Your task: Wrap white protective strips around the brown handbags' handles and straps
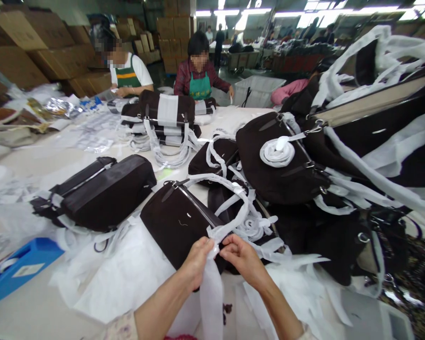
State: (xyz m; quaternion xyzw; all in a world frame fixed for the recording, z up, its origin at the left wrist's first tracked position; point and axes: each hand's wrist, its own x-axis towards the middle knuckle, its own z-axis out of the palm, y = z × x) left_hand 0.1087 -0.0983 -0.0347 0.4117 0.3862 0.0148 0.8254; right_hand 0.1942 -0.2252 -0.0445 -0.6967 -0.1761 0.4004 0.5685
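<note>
In the head view, the left hand [197, 259] has its grip clamped on a white strip [211, 295] at the wrapped strap [246, 204] of a dark bag [177, 218], which lies on the desk [56, 318]. The right hand [241, 259] is just beside, fingers bent; whether its grip holds the strip, I cannot tell. Left of the bag are another bag [109, 193] and a blue dispenser [38, 255].
</note>
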